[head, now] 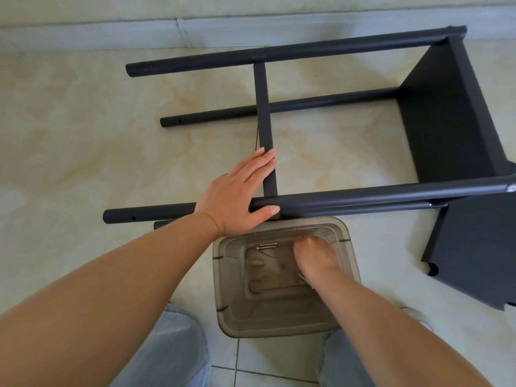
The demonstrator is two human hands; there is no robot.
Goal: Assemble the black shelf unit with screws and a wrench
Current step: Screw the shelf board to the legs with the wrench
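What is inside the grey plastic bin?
The grey plastic bin holds a silver screw near its far wall and the right hand reaching in. The fingers are covered, so anything held cannot be seen.

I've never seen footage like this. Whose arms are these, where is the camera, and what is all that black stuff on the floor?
There is no machine here: a person wears one wide-angle camera on the head, so you look down along their own bare arms.

On the tiled floor lies a half-built black shelf unit on its side: long round legs joined to a flat panel, with a crossbar between two legs.

The left hand rests flat on the frame where the crossbar meets the near leg, fingers straight, steadying it.

The right hand reaches down into a clear plastic bin between the knees. A metal screw lies on the bin's bottom. The fingers are hidden, so I cannot tell whether they hold anything.
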